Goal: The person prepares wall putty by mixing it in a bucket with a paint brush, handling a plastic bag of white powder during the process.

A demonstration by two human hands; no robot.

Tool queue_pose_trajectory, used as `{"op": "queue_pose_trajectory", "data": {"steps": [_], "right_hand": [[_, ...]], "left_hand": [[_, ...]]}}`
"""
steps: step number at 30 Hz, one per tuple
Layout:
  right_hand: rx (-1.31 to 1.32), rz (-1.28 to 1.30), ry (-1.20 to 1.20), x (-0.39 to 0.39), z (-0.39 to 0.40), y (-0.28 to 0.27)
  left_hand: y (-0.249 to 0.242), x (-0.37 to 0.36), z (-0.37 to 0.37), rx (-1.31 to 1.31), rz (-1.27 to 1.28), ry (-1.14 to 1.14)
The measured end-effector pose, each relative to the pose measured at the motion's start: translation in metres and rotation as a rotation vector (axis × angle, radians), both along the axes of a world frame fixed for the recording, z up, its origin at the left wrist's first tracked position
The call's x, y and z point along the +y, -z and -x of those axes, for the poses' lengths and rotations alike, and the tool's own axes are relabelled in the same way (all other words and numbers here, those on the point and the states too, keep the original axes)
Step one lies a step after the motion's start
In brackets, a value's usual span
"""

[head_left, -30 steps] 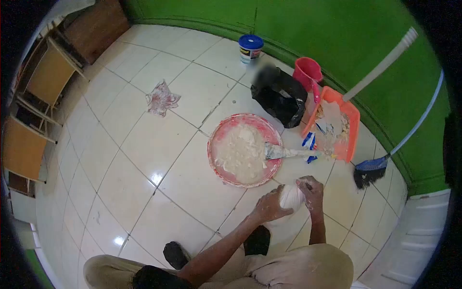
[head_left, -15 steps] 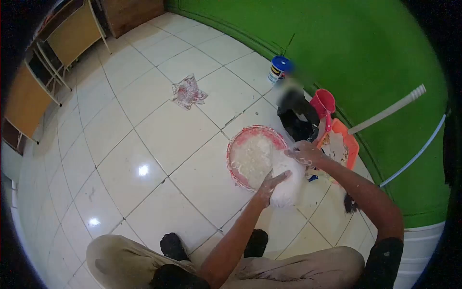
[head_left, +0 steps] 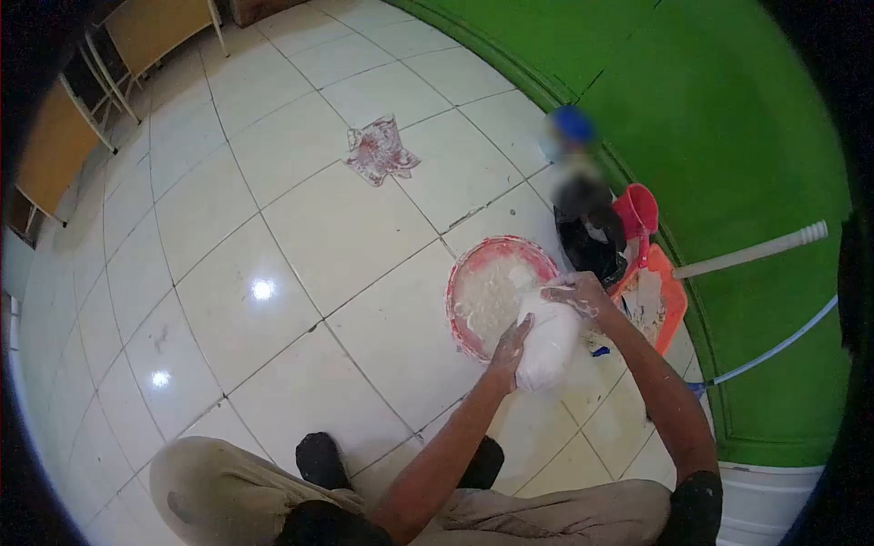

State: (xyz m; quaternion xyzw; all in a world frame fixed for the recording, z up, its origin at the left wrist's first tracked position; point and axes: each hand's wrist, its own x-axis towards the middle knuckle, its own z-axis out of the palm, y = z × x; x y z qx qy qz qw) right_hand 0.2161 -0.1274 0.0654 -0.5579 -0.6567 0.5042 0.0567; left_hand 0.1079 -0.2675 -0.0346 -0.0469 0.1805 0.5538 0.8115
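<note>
A plump white plastic bag of powder (head_left: pixel 550 353) leans over the right side of a round red tub (head_left: pixel 452 314). Pale, lumpy powder or paste fills much of the tub. My left hand (head_left: pixel 512 349) grips the bag's near left side, fingers curved along it. At the bag's upper end, my right hand (head_left: pixel 581 295) is closed on its top edge, with white residue on the fingers. The bag's mouth and any powder coming out of it cannot be made out.
Beyond the tub stand a black plastic bag or container (head_left: pixel 592 241), a pink dipper (head_left: pixel 637 211) and an orange dustpan (head_left: pixel 674 296) with debris and a pale handle (head_left: pixel 751 250). A stained clear plastic sheet (head_left: pixel 381 150) lies on the tiles. A green wall (head_left: pixel 728 136) borders the right.
The camera view has shifted, so the tub and surroundings sit further right. Both hands still hold the bag, which looks slightly more upright and gathered between them.
</note>
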Motion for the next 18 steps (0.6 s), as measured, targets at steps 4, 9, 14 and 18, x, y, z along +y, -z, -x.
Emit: {"op": "queue_pose_trajectory", "data": {"steps": [4, 9, 14, 18], "right_hand": [[-0.190, 0.009, -0.166, 0.007, 0.006, -0.007], [-0.088, -0.094, -0.213, 0.017, -0.007, 0.021], [-0.226, -0.311, -0.228, 0.007, -0.005, 0.027], [-0.124, -0.130, -0.132, 0.001, 0.003, 0.018]], "left_hand": [[-0.003, -0.002, -0.006, 0.120, 0.003, -0.035], [-0.016, 0.004, -0.015, 0.271, 0.217, -0.048], [-0.010, 0.003, -0.013, 0.049, 0.053, -0.040], [-0.008, 0.000, -0.007, -0.005, 0.068, -0.026]]}}
